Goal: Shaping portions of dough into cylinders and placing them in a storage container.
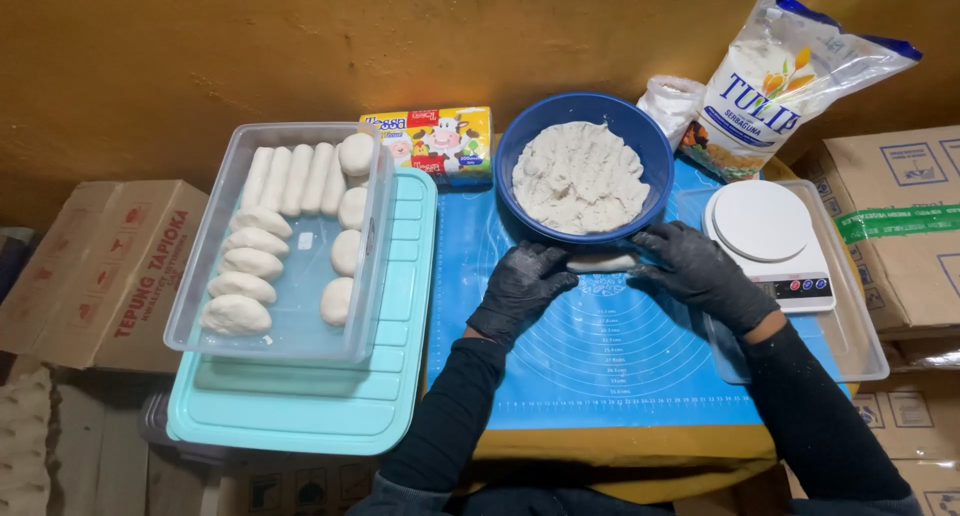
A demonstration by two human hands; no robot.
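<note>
Both hands wear black gloves dusted with flour, and they meet over a short white roll of dough (601, 263) lying on the blue silicone pastry mat (600, 346) that covers the desk. The left hand (522, 288) rests palm down with fingers curled loosely over the roll's left end; the right hand (695, 268) does the same on its right end, so neither is clenched, both pressing lightly on the dough. The roll sits just in front of a round blue plastic bowl (585, 166) filled with pale, lumpy dough. To the right, touching the mat's edge, a white digital kitchen scale (768, 238) stands in a clear shallow tray (860, 346). To the left, a clear rectangular plastic container (290, 241) holds rows of shaped white dough pieces and rests on a turquoise plastic lid (320, 396). Behind the bowl lean a white bag of flour (775, 81) and a colourful small carton (428, 141).
</note>
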